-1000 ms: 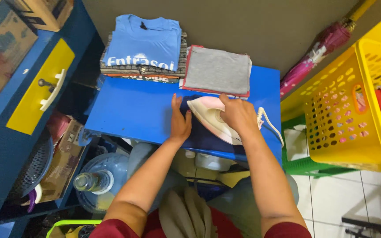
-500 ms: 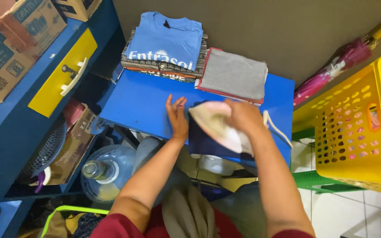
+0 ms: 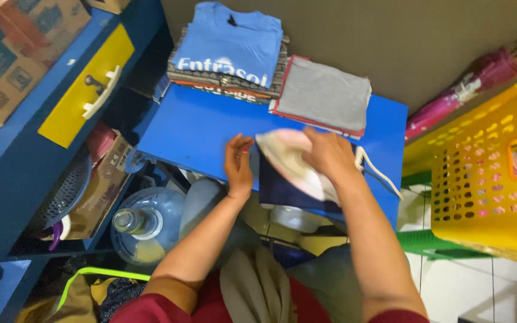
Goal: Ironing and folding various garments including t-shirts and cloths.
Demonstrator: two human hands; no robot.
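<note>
Two hands: right (image 3: 330, 157) around one blurred, probably cream iron (image 3: 291, 164); left (image 3: 238, 162) flat on one dark cloth (image 3: 279, 188); two folded stacks behind.

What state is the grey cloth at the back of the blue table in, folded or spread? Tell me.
Folded. The grey cloth lies as a neat flat rectangle on a red-edged piece, beside the stack topped by a folded blue T-shirt, apart from both hands.

Left hand (image 3: 238, 165) flat; right hand (image 3: 329, 154) gripping.

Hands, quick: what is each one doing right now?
Left hand: open, fingers resting on the dark blue cloth on the blue table.
Right hand: closed on the handle of the pale iron.
</note>
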